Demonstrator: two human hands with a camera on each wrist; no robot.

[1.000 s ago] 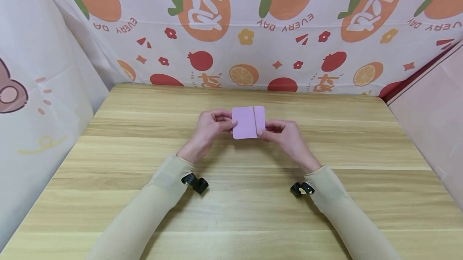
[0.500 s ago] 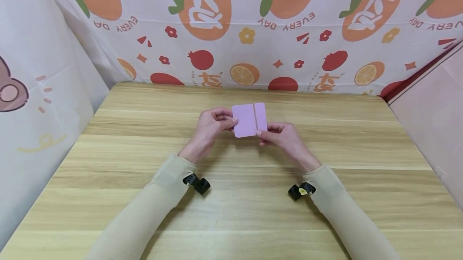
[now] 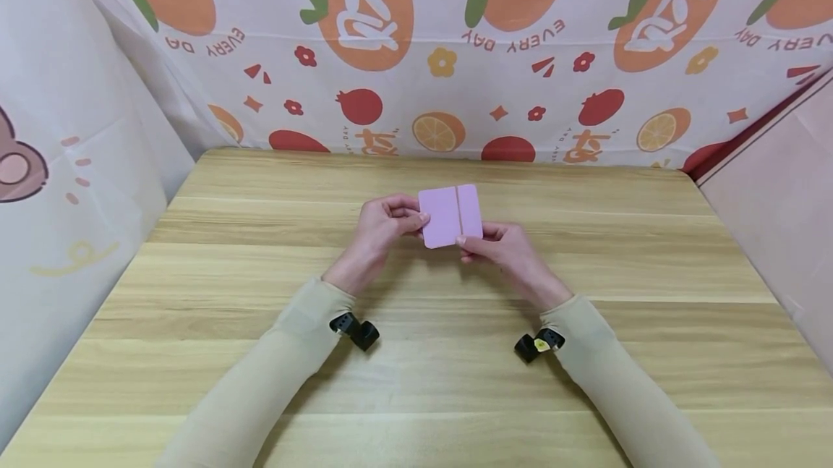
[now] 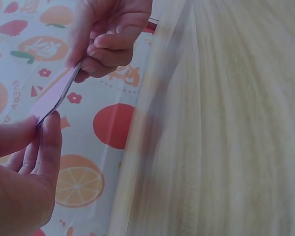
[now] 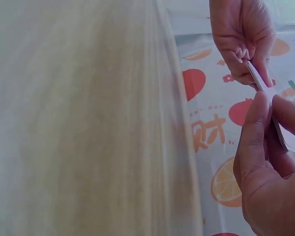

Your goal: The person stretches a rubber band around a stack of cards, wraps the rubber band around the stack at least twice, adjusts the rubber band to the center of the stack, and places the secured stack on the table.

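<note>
A small lilac notebook (image 3: 440, 216) with rounded corners is held up over the far half of the table. A thin brown elastic band (image 3: 458, 209) runs down its cover near the right side. My left hand (image 3: 379, 228) pinches the left edge, thumb on the cover and fingers behind. At the lower right corner, my right hand (image 3: 514, 254) grips it with the thumb close to the band. Seen nearly edge-on in the left wrist view, the notebook (image 4: 54, 97) is thin and layered. In the right wrist view, my right hand (image 5: 273, 196) partly hides it.
The wooden table (image 3: 416, 352) stretches beneath both arms. Behind its far edge hangs a white fruit-print curtain (image 3: 416, 92). Another white cloth (image 3: 84, 164) hangs at the left, and a pale pink panel (image 3: 781, 222) stands at the right.
The notebook has tilted slightly, its right side rising. My right hand has slid a little left along the lower edge, its thumb now beside the band's lower end. My left hand barely moved.
</note>
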